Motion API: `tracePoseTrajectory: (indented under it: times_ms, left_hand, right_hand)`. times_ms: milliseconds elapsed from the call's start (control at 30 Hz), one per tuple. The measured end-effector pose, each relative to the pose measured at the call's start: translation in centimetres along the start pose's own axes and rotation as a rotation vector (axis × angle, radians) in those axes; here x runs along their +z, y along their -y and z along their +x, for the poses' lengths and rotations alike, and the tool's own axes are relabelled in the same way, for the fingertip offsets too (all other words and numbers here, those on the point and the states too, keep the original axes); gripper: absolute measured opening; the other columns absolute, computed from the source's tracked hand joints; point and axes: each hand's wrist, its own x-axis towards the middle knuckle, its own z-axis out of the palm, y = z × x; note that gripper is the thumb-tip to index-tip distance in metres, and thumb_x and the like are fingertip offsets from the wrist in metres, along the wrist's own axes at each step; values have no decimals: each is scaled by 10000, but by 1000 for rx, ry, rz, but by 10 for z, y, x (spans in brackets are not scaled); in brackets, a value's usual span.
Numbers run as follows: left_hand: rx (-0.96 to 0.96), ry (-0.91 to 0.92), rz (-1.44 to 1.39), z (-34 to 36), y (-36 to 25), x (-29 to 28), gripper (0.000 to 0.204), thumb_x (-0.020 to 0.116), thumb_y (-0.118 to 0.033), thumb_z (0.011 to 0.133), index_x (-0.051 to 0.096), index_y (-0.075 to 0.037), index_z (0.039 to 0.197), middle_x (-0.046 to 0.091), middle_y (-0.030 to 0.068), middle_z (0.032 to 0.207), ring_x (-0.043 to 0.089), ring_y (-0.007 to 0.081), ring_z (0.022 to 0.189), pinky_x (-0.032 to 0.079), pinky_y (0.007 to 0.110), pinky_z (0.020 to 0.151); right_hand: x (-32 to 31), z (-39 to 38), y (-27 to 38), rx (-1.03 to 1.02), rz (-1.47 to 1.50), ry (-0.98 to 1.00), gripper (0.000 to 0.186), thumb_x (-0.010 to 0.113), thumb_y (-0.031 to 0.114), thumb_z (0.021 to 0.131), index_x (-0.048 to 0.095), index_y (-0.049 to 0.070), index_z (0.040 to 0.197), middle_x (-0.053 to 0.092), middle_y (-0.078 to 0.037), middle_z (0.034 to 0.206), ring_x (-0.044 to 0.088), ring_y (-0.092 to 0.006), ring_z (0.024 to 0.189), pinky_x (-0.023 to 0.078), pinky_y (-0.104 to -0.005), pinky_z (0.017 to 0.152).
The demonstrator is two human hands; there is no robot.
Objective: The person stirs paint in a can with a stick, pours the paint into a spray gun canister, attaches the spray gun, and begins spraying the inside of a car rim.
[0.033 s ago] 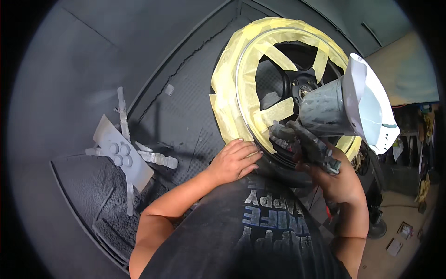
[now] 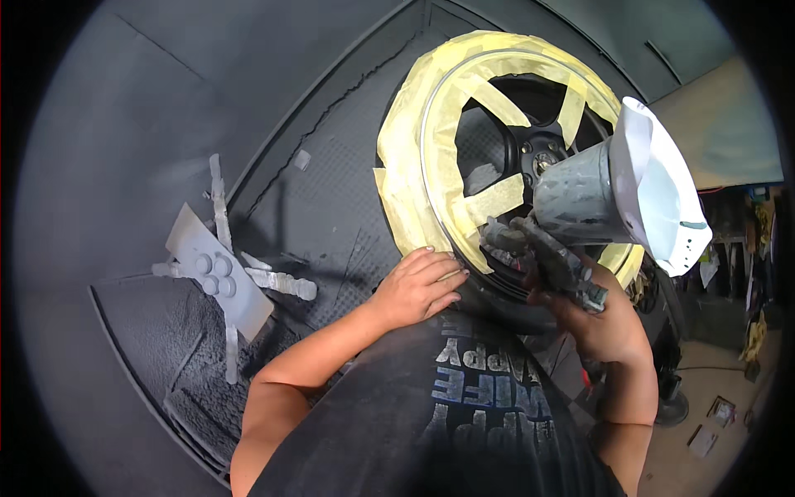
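Observation:
A car wheel (image 2: pixel 482 321) stands upright in front of me, its tyre and rim covered with yellow masking tape (image 2: pixel 422 166) and strips of tape across the dark spokes. My left hand (image 2: pixel 422 286) lies on the tyre's near left edge, palm down, fingers stretched out and holding nothing. In my right hand (image 2: pixel 592 311) is a paint-crusted spray gun (image 2: pixel 559 257), gripped by its body in front of the wheel's lower right. A grey-smeared cup (image 2: pixel 580 195) sits on the gun, with a white paper funnel (image 2: pixel 667 190) flaring from its mouth. The right fingers are partly hidden behind the gun.
To the left, a white panel with four-sided corners and several round caps (image 2: pixel 217 273) rests on a tape-wrapped stand (image 2: pixel 286 284). Dark grey booth walls (image 2: pixel 124 124) surround this side. Cluttered shelves (image 2: pixel 729 240) are at the right, with small items (image 2: pixel 704 439) on the floor below.

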Motion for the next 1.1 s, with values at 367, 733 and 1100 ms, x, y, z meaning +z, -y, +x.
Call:
tracePoseTrajectory:
  times_ms: [367, 733, 1100]
  left_hand:
    - [-12, 21, -11, 0, 0, 2, 404, 775, -239, 836, 722, -74, 1201, 671, 76, 1200, 625, 252, 1160, 462, 444, 1059]
    - [-6, 1, -37, 3, -1, 1, 408, 800, -231, 813, 730, -90, 1190, 678, 75, 1172, 642, 257, 1131, 478, 431, 1015]
    - [-15, -17, -61, 5, -5, 6, 412, 798, -213, 803, 729, -91, 1190, 675, 68, 1180, 635, 249, 1136, 477, 421, 1000]
  right_hand:
    - [-7, -16, -2, 61, 67, 80, 325, 631, -9, 892, 636, 9, 1216, 704, -64, 987, 673, -131, 896, 535, -252, 608]
    - [-2, -5, -2, 12, 114, 1, 352, 638, 12, 911, 628, -7, 1262, 710, -115, 1105, 696, -229, 986, 521, -349, 932]
    - [2, 6, -3, 25, 31, 5, 464, 670, 38, 916, 564, -15, 1365, 725, -115, 1080, 658, -119, 792, 519, -261, 622]
